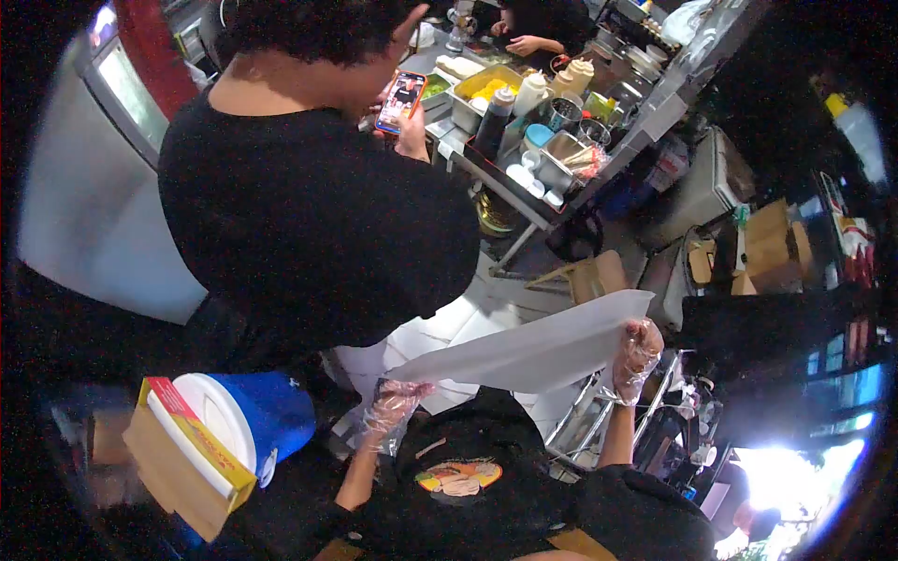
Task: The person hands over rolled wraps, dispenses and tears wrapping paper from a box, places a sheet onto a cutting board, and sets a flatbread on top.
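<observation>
A translucent white sheet [524,348], like wax paper, is stretched in the air in front of my body. My left hand [398,402], in a clear plastic glove, pinches its left end. At the opposite end, my right hand [638,357], gloved the same way, is closed on the upper right part. The sheet slants upward to the right. To my left, a long yellow and red carton [198,439] with its cardboard flap raised lies on the white lid [220,404] of a blue bucket [285,411].
A person in a black shirt [318,215] stands close ahead, holding a phone [400,101]. Beyond is a steel counter with squeeze bottles [496,117], food pans [482,89] and cups. A metal step frame [575,421] is below my right hand; cardboard boxes [774,241] are stacked right.
</observation>
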`<state>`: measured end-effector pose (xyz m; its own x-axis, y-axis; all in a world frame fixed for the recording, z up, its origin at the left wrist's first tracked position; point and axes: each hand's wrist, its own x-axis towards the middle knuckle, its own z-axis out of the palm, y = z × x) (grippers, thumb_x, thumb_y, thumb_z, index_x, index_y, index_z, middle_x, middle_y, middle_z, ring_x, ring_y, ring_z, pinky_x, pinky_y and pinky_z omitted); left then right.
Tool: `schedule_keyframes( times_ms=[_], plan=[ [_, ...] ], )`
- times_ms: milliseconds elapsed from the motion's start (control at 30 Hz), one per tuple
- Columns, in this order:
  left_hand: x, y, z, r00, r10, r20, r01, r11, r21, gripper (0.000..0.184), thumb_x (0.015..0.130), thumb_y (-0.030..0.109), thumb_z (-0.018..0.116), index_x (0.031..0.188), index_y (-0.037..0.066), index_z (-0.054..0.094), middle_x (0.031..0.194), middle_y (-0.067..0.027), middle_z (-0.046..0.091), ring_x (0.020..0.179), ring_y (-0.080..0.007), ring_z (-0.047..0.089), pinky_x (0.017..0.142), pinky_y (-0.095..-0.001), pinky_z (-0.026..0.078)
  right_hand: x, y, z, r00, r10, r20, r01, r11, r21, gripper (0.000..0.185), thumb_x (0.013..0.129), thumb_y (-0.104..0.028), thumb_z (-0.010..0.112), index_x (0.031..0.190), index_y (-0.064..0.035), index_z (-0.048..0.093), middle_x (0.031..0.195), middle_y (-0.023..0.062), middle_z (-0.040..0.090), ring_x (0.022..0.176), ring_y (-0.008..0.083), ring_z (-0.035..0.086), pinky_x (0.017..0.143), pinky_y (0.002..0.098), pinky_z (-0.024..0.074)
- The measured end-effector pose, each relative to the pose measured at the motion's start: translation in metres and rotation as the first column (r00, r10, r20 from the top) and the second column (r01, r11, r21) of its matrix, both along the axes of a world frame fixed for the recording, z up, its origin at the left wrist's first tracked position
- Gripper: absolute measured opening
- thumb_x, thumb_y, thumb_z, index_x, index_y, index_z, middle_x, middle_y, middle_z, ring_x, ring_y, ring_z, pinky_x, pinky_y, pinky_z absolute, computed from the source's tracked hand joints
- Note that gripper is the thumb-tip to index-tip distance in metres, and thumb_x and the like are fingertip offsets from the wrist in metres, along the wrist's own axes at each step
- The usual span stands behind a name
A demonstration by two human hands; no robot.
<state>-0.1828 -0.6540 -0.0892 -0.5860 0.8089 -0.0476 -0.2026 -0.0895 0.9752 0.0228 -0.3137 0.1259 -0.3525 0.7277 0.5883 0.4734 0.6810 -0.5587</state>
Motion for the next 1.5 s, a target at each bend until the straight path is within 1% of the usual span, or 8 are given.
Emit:
schedule_keyframes(
  times_ms=[100, 233, 300, 467, 833, 1167, 1233, 1500],
  plan=[
    [-0.001, 0.037, 0.058, 0.968, -0.173, -0.183, 0.022, 0.782, -0.623, 0.026, 0.092, 0.03, 0.059, 0.105, 0.009, 0.07, 0.098, -0.0068, 0.07, 0.084, -0.0163, 0.066, 0.078, -0.0314, 0.054, 0.007, 0.036, -0.004, 0.997, 0.039, -0.07, -0.04, 0.999, -0.009, 0.044, 0.094, -0.039, 0.057, 0.072, -0.0014, 0.052, 0.066, 0.009, 0.048, 0.062, 0.022, 0.047, 0.06, 0.0338, 0.0377],
    [0.035, 0.099, 0.065, 0.452, -0.513, -0.73, -0.16, 0.758, -0.632, 0.023, 0.092, 0.017, 0.056, 0.113, 0.018, 0.067, 0.106, -0.0012, 0.069, 0.083, -0.0166, 0.065, 0.071, -0.0322, 0.053, 0.034, 0.109, -0.022, 1.0, 0.017, -0.013, -0.018, 0.994, -0.105, 0.031, 0.092, -0.025, 0.052, 0.072, -0.0024, 0.056, 0.067, 0.0103, 0.052, 0.062, 0.0294, 0.051, 0.061, 0.0394, 0.0402],
    [0.046, 0.132, 0.048, 0.131, -0.4, -0.907, -0.238, 0.876, -0.42, 0.018, 0.092, 0.02, 0.059, 0.105, 0.017, 0.07, 0.098, -0.0021, 0.07, 0.08, -0.0184, 0.066, 0.069, -0.0326, 0.053, 0.046, 0.141, -0.024, 0.991, 0.083, -0.1, -0.089, 0.995, -0.053, 0.027, 0.094, -0.018, 0.053, 0.072, -0.0025, 0.052, 0.066, 0.0026, 0.047, 0.066, 0.0119, 0.043, 0.061, 0.0286, 0.0376],
    [0.069, 0.227, 0.097, 0.977, 0.044, -0.211, -0.133, 0.894, -0.428, 0.029, 0.082, 0.026, 0.072, 0.098, 0.002, 0.067, 0.081, -0.013, 0.07, 0.074, -0.0204, 0.068, 0.068, -0.0322, 0.053, 0.082, 0.225, -0.061, 0.994, 0.007, -0.113, -0.026, 0.986, -0.165, 0.03, 0.096, -0.022, 0.052, 0.072, -0.003, 0.051, 0.066, 0.0021, 0.046, 0.064, 0.0132, 0.042, 0.06, 0.0295, 0.037],
    [0.061, 0.248, 0.059, 0.991, 0.102, -0.088, -0.128, 0.921, -0.367, 0.037, 0.081, 0.019, 0.073, 0.115, 0.007, 0.064, 0.092, -0.0076, 0.066, 0.079, -0.0147, 0.064, 0.073, -0.0283, 0.052, 0.07, 0.265, -0.021, 0.99, 0.116, -0.082, -0.111, 0.992, 0.065, 0.028, 0.092, -0.021, 0.058, 0.075, 0.0001, 0.055, 0.069, 0.0059, 0.052, 0.065, 0.0176, 0.047, 0.063, 0.0317, 0.0396],
    [0.006, 0.336, 0.178, 0.6, 0.068, -0.797, -0.218, 0.973, -0.081, 0.038, 0.08, 0.025, 0.075, 0.111, 0.007, 0.063, 0.099, -0.0109, 0.066, 0.09, -0.0246, 0.065, 0.078, -0.0342, 0.052, 0.013, 0.306, -0.002, 0.873, 0.45, 0.186, -0.461, 0.887, 0.014, 0.029, 0.091, -0.029, 0.058, 0.08, -0.0017, 0.059, 0.075, 0.0109, 0.058, 0.069, 0.0241, 0.055, 0.067, 0.0353, 0.044],
    [-0.017, 0.373, 0.216, 0.636, 0.116, -0.763, -0.168, 0.986, 0.01, 0.041, 0.079, 0.026, 0.076, 0.113, 0.007, 0.062, 0.099, -0.0103, 0.066, 0.091, -0.0232, 0.065, 0.08, -0.0348, 0.051, -0.015, 0.317, 0.006, 0.842, 0.528, 0.11, -0.533, 0.846, 0.021, 0.005, 0.081, -0.006, 0.058, 0.082, -0.0017, 0.06, 0.077, 0.0104, 0.063, 0.069, 0.0244, 0.061, 0.065, 0.033, 0.0476],
    [-0.054, 0.445, 0.184, 0.867, 0.029, -0.497, -0.012, 0.999, 0.038, 0.058, 0.075, 0.024, 0.082, 0.124, 0.007, 0.057, 0.11, -0.0066, 0.064, 0.104, -0.018, 0.059, 0.092, -0.0341, 0.048, -0.054, 0.348, 0.013, 0.796, 0.59, 0.138, -0.591, 0.806, -0.034, 0.009, 0.087, -0.01, 0.066, 0.084, -0.0022, 0.063, 0.075, 0.0101, 0.063, 0.066, 0.0232, 0.061, 0.062, 0.0318, 0.0476]
  ],
)
